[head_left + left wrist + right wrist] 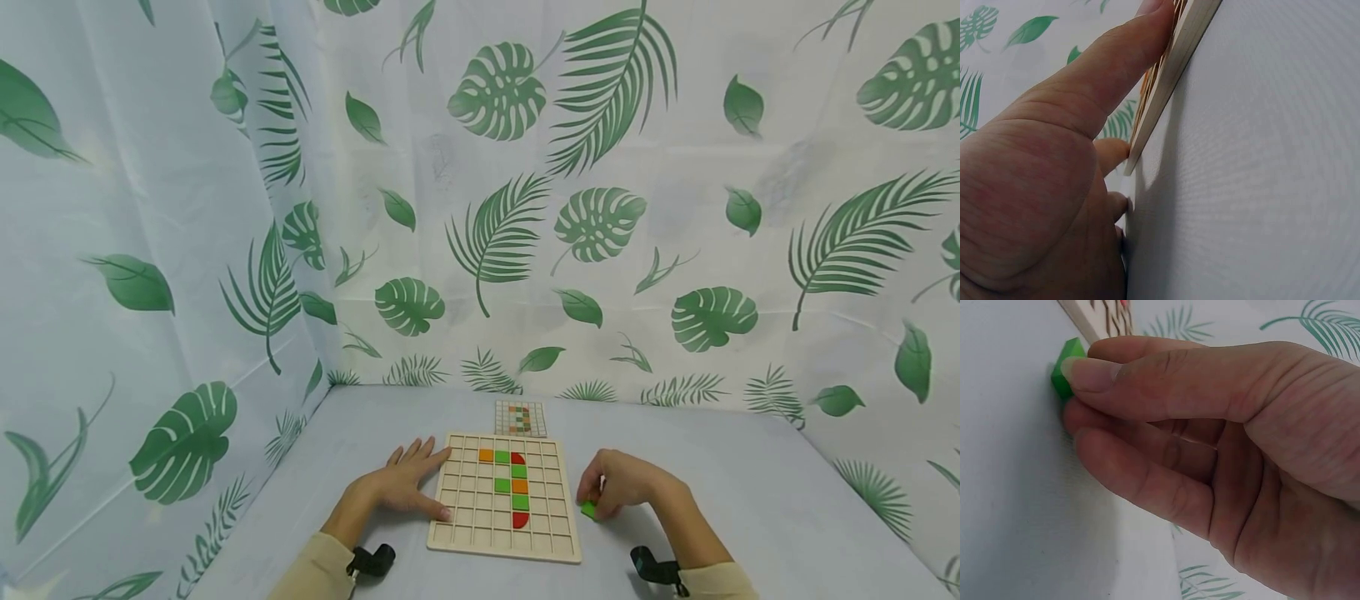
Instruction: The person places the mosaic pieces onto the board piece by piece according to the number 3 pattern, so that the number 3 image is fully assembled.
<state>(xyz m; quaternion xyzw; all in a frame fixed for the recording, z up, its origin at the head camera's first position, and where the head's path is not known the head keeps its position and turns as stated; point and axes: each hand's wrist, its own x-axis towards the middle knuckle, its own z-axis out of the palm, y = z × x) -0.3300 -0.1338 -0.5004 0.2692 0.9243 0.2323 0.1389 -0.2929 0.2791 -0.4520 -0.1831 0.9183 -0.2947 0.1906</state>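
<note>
A pale wooden grid board (468, 533) lies on the table, with several orange, green and red tiles in its squares. My left hand (406, 482) is at the board's left side, fingers spread, the thumb and index finger touching its edge. In the left wrist view the thumb (1116, 69) reaches over the board's rim (1169, 81). Right of the board, my right hand (618, 481) pinches a green tile (588, 509) close to the tabletop. The right wrist view shows the green tile (1071, 365) between thumb and fingertips, partly covered by them.
Behind the board lies a small pattern card (521, 418) printed with a coloured grid. A pale cloth covers the table (375, 408). Leaf-print curtains (525, 250) stand along the back and sides. Each wrist wears a black camera (372, 561).
</note>
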